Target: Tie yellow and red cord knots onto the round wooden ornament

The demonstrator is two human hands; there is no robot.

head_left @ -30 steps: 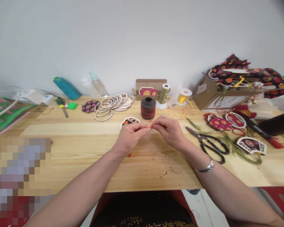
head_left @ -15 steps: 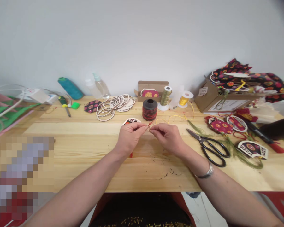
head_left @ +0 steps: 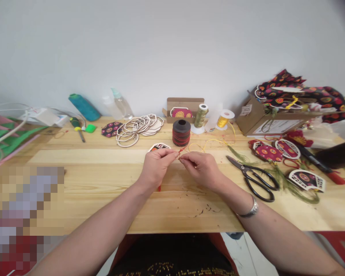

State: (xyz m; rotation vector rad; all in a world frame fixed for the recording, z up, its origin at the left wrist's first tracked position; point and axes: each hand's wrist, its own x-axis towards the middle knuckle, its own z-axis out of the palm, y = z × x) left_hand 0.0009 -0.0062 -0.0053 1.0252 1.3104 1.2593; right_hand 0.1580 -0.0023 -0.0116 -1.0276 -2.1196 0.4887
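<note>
Just in front of the dark thread cone [head_left: 181, 134], my left hand [head_left: 156, 166] pinches a thin red cord [head_left: 182, 148] between thumb and fingertips. My right hand [head_left: 202, 168] is closed in a pinch close beside it, on the same fine cord as far as I can see; the strand between the fingertips is very small. Partly behind my left hand lies a pale-framed patterned piece [head_left: 160, 147]. A red end [head_left: 159, 188] hangs below that hand. Yellow cord [head_left: 211, 142] runs from its spool [head_left: 224, 119] toward the place behind my right hand.
Black-handled scissors [head_left: 257, 178] lie right of my right hand, near finished fabric ornaments [head_left: 306, 180] with green tassels. A cardboard box [head_left: 270, 124] of fabric stands back right. Pale cut-out frames [head_left: 139, 126], a teal thread cone [head_left: 84, 107] and a screwdriver [head_left: 77, 128] lie back left.
Both hands keep their pinch and stay almost in place, with the fingertips shifted very slightly. The whole view has moved a little.
</note>
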